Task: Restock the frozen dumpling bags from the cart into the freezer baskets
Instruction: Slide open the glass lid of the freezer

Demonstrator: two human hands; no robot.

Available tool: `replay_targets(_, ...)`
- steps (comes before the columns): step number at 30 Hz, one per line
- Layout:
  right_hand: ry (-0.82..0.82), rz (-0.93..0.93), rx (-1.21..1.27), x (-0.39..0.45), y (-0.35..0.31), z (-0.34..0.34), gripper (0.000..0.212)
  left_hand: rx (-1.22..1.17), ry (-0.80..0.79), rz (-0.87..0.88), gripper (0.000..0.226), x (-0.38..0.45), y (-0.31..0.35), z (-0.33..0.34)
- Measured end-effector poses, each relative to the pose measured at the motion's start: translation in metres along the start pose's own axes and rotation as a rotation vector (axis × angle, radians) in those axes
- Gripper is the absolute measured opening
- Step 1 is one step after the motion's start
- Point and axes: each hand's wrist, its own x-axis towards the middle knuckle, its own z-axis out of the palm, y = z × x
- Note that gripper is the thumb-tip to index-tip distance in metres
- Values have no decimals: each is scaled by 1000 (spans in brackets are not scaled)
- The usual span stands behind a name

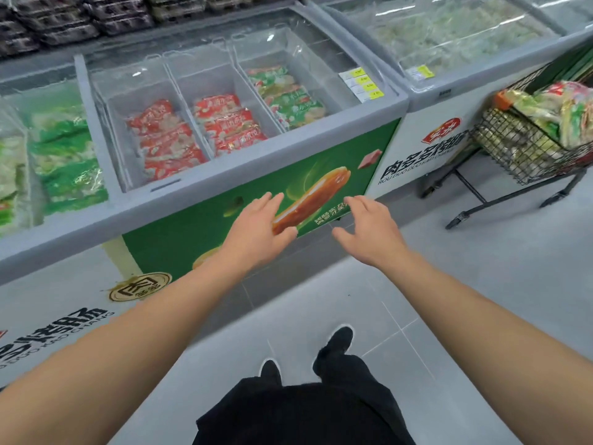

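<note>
A chest freezer (256, 162) with a green front stands before me, its lid slid open. Inside are three clear baskets: the left basket (109, 101) and the middle basket (183, 78) hold red dumpling bags (167, 139), and the right basket (244, 59) holds green dumpling bags (288, 97). A black wire cart (529, 159) at the right edge carries more green bags (558, 114). My left hand (256, 232) and my right hand (369, 229) are held out in front of the freezer's front panel, fingers spread, holding nothing.
Another freezer (57, 149) with green bags stands at the left, and a closed one (449, 36) at the right behind the cart. Yellow price tags (362, 83) sit on the freezer's right rim. Grey tiled floor (481, 268) lies between me and the cart.
</note>
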Motion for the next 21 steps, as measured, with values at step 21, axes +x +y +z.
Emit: replay_targets(21,-186,-131,14,337,162,-82,76,-87,-34,-218,80,318,82,27)
